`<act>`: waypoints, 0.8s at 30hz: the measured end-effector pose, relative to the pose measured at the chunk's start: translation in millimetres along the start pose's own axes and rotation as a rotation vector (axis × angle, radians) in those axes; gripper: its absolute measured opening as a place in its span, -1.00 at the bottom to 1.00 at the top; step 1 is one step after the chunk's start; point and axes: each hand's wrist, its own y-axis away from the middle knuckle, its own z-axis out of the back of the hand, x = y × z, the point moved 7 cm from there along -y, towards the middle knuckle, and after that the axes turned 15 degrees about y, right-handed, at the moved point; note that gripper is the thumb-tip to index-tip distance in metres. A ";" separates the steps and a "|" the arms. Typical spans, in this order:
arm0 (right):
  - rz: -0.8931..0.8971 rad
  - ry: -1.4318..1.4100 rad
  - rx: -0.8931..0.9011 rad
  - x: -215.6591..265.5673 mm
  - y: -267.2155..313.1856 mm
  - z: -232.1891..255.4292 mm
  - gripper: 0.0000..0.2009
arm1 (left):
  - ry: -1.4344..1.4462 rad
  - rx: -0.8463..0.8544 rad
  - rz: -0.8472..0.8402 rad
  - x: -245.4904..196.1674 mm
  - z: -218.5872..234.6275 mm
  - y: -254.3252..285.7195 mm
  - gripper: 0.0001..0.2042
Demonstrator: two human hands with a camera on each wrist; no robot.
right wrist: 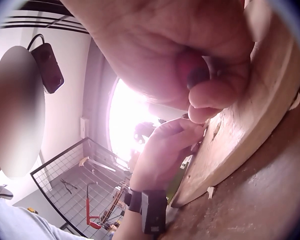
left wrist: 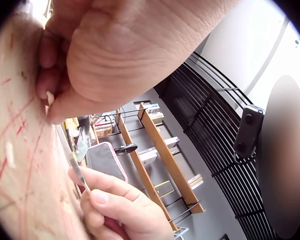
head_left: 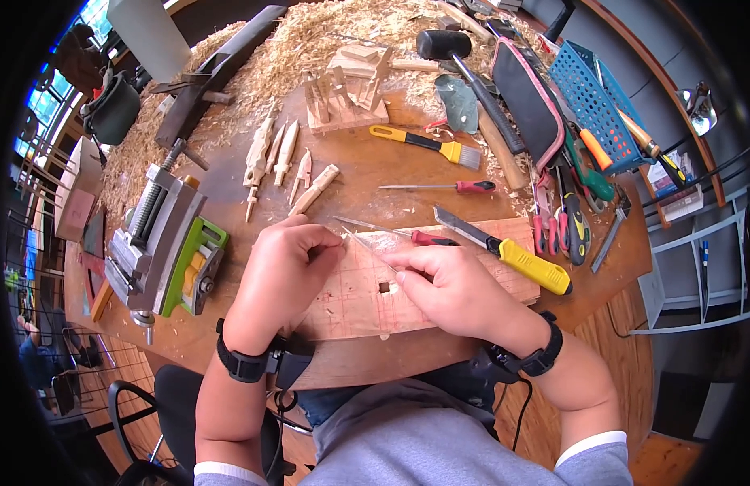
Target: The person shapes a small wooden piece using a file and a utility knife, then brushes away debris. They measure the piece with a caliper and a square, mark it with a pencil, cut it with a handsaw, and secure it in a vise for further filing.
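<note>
Red-lined pale board (head_left: 350,312), yellow-and-black cutter (head_left: 516,253), blue basket (head_left: 587,101), shadowed tool handle (right wrist: 191,66) apparently red and black

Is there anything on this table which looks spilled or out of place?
Wood shavings are heaped over the far part of the table like a spill. The yellow knife also looks misplaced: it lies partly on the board, blade out, near the right hand.

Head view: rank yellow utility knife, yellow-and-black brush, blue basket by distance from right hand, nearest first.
1. Yellow utility knife: just right of the right hand.
2. Yellow-and-black brush: ahead, beyond the wooden board.
3. Blue basket: farthest, ahead and to the right.
</note>
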 end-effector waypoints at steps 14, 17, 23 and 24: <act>0.082 0.108 0.014 2.2 -2.0 -4.7 -0.73 | -0.035 0.025 -0.048 -3.7 -3.8 -2.4 -0.97; 0.103 0.051 -0.045 2.7 -5.3 -4.0 -0.72 | -0.011 0.026 -0.011 0.6 -4.8 -2.6 -0.97; -0.160 -0.186 0.132 -2.7 -4.9 -9.3 -0.70 | -0.024 0.045 -0.026 -1.5 -5.4 -3.7 -0.95; -0.168 -0.199 0.159 -1.3 -11.5 -9.4 -0.70 | -0.021 0.051 -0.039 -3.4 -5.7 -4.2 -0.95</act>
